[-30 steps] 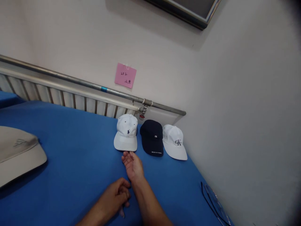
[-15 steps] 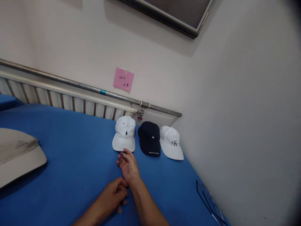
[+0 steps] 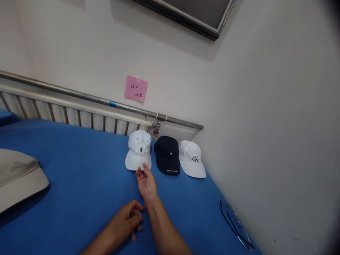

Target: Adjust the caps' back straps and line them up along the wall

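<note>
blue cloth spreads before me, and nearest is the person's left hand, half-open with fingers loosely bent; glasses lie off right, a beige cap off left; farther on, the right hand is open, palm up, fingertips at the brim of a white cap, though i can't tell whether they touch; beside that sit a dark cap and a second white cap, with a radiator, metal pipe and pink note beyond

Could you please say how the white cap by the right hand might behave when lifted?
The cap is probably light, appearing to be cloth. Its smoothly curved brim is likely stiff; the fabric crown may dent.
</note>
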A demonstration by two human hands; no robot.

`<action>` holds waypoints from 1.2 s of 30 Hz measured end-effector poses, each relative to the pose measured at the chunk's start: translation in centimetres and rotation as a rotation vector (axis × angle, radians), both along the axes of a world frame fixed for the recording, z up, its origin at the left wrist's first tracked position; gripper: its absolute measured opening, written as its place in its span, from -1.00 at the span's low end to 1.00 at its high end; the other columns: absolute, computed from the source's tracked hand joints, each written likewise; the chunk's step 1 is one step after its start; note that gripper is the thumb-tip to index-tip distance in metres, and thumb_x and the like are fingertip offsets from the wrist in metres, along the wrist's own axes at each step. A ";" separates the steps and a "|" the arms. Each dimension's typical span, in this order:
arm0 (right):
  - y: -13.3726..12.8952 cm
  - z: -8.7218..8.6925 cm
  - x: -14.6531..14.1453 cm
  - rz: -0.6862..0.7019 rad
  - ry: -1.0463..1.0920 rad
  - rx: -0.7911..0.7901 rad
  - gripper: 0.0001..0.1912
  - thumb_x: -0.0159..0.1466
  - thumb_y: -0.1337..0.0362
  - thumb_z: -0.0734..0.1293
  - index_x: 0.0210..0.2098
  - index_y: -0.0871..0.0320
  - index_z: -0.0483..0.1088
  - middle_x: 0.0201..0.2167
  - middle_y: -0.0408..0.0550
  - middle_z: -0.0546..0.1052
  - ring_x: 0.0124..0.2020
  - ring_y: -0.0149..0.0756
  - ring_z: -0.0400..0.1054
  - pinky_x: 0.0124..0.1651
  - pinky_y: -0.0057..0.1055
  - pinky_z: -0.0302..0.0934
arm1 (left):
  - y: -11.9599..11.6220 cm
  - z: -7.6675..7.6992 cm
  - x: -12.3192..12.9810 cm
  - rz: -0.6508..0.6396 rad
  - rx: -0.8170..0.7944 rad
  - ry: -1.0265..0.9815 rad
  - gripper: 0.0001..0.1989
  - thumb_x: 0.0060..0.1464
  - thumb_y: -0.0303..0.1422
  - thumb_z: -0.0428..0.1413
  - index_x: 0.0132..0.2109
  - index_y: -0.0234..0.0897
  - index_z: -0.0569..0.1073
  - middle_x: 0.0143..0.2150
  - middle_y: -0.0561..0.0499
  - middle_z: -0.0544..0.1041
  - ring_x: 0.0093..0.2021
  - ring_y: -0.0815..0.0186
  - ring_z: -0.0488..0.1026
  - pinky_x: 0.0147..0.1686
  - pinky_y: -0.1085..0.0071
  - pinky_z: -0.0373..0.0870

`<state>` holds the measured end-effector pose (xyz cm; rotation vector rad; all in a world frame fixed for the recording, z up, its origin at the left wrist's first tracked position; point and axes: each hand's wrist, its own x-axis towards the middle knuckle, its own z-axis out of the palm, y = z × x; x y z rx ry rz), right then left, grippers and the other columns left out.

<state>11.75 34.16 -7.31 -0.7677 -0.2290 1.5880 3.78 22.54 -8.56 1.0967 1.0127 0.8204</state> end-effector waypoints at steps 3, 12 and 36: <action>0.0 -0.1 0.1 -0.024 0.024 -0.006 -0.87 0.15 0.49 0.33 -0.33 0.19 0.45 -0.44 -0.08 0.54 -0.37 -0.39 0.49 -0.15 -0.36 0.41 | -0.1 0.2 -0.1 -0.006 -0.018 -0.004 -0.67 -0.17 -0.25 0.06 -0.21 -0.31 0.30 -0.39 0.03 0.38 -0.44 0.29 0.45 -0.65 0.46 0.34; -0.3 -0.5 -0.1 -0.098 0.028 0.010 -0.94 0.15 0.40 0.38 -0.35 0.16 0.46 -0.40 -0.09 0.53 -0.34 -0.37 0.47 -0.10 -0.31 0.40 | -0.2 0.2 -0.2 -0.015 -0.003 -0.004 -0.68 -0.12 -0.22 0.08 -0.20 -0.30 0.31 -0.39 0.03 0.39 -0.44 0.31 0.46 -0.63 0.47 0.35; -5.5 0.6 1.2 0.073 -0.305 0.052 -0.87 -0.07 0.38 0.46 -0.50 0.21 0.46 -0.43 -0.03 0.54 -0.39 -0.24 0.47 -0.40 -0.37 0.35 | 0.0 0.9 -0.2 0.030 -0.058 -0.108 -0.89 -0.15 -0.44 0.12 -0.38 -0.31 0.35 -0.51 0.05 0.44 -0.57 0.35 0.44 -0.72 0.54 0.30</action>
